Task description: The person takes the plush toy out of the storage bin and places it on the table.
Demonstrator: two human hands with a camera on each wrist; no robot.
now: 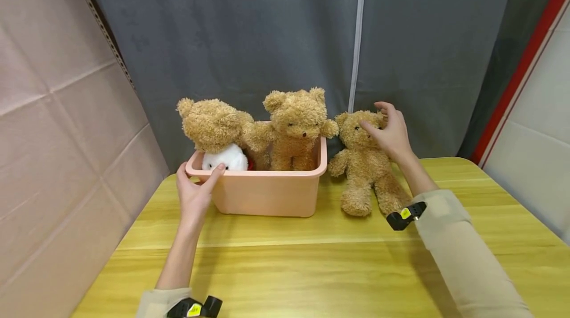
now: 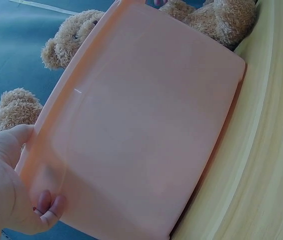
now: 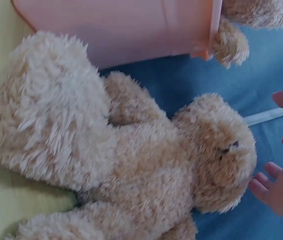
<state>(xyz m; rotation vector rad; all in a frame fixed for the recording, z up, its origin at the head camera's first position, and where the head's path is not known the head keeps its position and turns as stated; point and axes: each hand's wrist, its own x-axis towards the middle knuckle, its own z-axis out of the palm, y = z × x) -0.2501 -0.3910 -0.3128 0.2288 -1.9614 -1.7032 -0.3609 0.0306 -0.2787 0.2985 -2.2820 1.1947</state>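
My left hand [image 1: 194, 197] grips the front left corner of a pink plastic bin [image 1: 267, 194], thumb over the rim and fingers around the outside. Inside the bin, one brown teddy bear [image 1: 296, 117] sits upright facing me. Another teddy bear [image 1: 209, 127] leans at the left, its face hidden, above a white plush toy [image 1: 230, 156] that is partly covered. A third teddy bear [image 1: 365, 167] sits on the table just right of the bin. Beside that bear's head is my right hand [image 1: 394, 135], fingers spread and holding nothing; the right wrist view shows fingertips close to its head [image 3: 226, 155].
The bin and the bear stand towards the back of a yellow wood-grain table [image 1: 285, 263]. A grey curtain [image 1: 249, 31] hangs right behind them. Pale panels rise at the left [image 1: 58, 150] and right.
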